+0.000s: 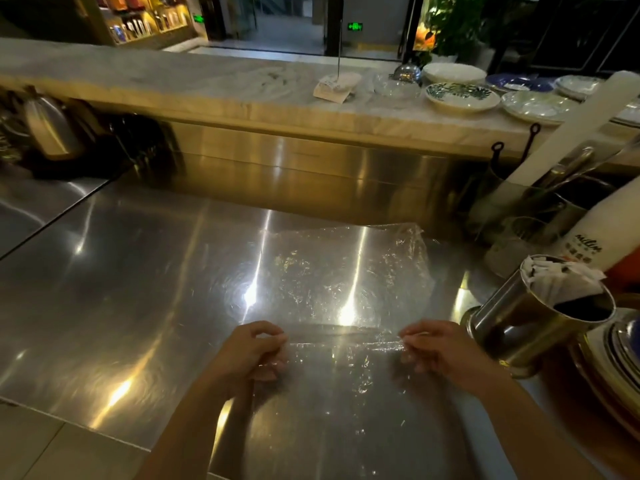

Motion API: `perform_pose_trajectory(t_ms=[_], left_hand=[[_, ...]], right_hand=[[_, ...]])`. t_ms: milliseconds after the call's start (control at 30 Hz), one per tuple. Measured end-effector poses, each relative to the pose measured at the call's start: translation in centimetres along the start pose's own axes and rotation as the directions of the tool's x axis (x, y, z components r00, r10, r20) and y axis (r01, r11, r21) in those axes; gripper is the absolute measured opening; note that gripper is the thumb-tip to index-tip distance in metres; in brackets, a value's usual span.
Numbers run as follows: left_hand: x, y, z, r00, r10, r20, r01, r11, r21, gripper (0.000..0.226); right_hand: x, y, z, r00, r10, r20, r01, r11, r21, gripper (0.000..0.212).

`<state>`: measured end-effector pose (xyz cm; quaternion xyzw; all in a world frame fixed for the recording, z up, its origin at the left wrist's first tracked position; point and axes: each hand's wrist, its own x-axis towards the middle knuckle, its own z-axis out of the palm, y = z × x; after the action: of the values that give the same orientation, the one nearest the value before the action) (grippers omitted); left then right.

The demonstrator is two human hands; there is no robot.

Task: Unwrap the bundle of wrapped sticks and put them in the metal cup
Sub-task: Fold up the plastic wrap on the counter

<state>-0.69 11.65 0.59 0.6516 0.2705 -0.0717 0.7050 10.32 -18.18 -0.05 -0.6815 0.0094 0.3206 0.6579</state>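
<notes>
While sticks (pixel 561 282) are sitting in cup (pixel 533 320) at surface's right edge, both hands (pixel 254 351) (pixel 440 348) are pinching empty wrap (pixel 346 282); task approx. done.

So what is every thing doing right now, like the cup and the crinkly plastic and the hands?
Metal cup: upright, partly filled with paper-wrapped sticks.
Clear plastic wrap: unwrapped, spread flat on the steel counter, near edge lifted.
Left hand: grip pinched on the wrap's near edge.
Right hand: grip pinched on the same edge.
Leaf-pattern plate: lying empty on the marble ledge.
</notes>
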Motion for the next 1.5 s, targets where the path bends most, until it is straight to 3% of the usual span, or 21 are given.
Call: perform_pose_trajectory(t_ms=[233,367,500,600,700,767,867,967,1067,1133,1200,1267,1333,1433,1500], left_hand=[[-0.5,0.7,-0.5,0.983,0.145,0.109,-0.148,0.989,0.019,0.022],[-0.7,2.0,-0.2,0.958,0.285,0.04,-0.285,0.958,-0.019,0.026],[-1.0,3.3,-0.6,0.927,0.374,0.028,-0.374,0.927,-0.021,0.038],[-1.2,3.5,-0.9,0.908,0.416,0.049,-0.417,0.909,0.008,0.053],[-1.2,3.3,-0.9,0.9,0.433,0.048,-0.432,0.901,-0.021,0.056],[-1.3,3.1,-0.9,0.907,0.419,0.034,-0.416,0.907,-0.069,0.055],[-1.3,2.9,-0.8,0.93,0.359,-0.078,-0.366,0.922,-0.128,0.04],[-0.9,2.7,-1.0,0.982,0.152,-0.115,-0.181,0.934,-0.308,0.016],[-1.0,2.1,-1.2,0.998,-0.035,0.046,0.049,0.941,-0.335,0.037],[-1.6,1.5,-0.8,0.989,-0.076,0.129,0.112,0.945,-0.306,0.043],[-2.0,0.8,-0.2,0.987,-0.096,0.126,0.119,0.976,-0.184,0.052],[-2.1,0.6,0.2,0.997,-0.051,0.063,0.054,0.998,-0.034,0.041],[-2.0,1.2,0.3,0.997,0.073,-0.035,-0.071,0.996,0.061,0.022],[-2.0,3.4,0.3,0.941,0.32,-0.108,-0.29,0.931,0.223,0.021],[-2.3,5.4,0.3,0.883,0.468,-0.033,-0.418,0.816,0.399,0.024]], right_hand=[[-0.3,-0.7,-1.5,0.999,0.008,0.043,-0.014,0.99,0.137,0.022],[-0.8,-1.0,-1.9,0.995,-0.028,0.098,0.004,0.972,0.236,0.026],[-0.9,-1.3,-2.1,0.994,-0.06,0.09,0.037,0.971,0.234,0.021],[-0.8,-1.4,-2.3,0.993,-0.086,0.076,0.068,0.974,0.217,0.035],[-1.1,-1.7,-1.9,0.987,-0.118,0.112,0.096,0.978,0.185,0.026],[-1.1,-1.7,-1.7,0.984,-0.141,0.108,0.122,0.978,0.167,0.027],[-0.9,-1.7,-1.7,0.988,-0.146,0.048,0.138,0.98,0.141,0.048],[-0.9,-1.9,-1.2,0.991,-0.134,0.027,0.13,0.982,0.136,0.041],[-0.9,-1.9,-0.9,0.991,-0.126,-0.042,0.131,0.982,0.136,0.03],[-1.0,-2.1,-0.8,0.987,-0.144,-0.077,0.155,0.975,0.16,0.023],[-0.9,-2.2,-0.9,0.979,-0.167,-0.116,0.184,0.971,0.15,0.017],[-0.8,-2.2,-0.9,0.972,-0.175,-0.158,0.184,0.982,0.048,0.015],[-0.6,-2.0,-0.8,0.952,-0.231,-0.199,0.192,0.961,-0.197,0.02],[-0.3,-2.2,-0.5,0.895,-0.396,-0.204,0.172,0.729,-0.663,0.016],[-0.3,-2.9,0.0,0.86,-0.49,-0.147,0.17,0.545,-0.821,0.026]])
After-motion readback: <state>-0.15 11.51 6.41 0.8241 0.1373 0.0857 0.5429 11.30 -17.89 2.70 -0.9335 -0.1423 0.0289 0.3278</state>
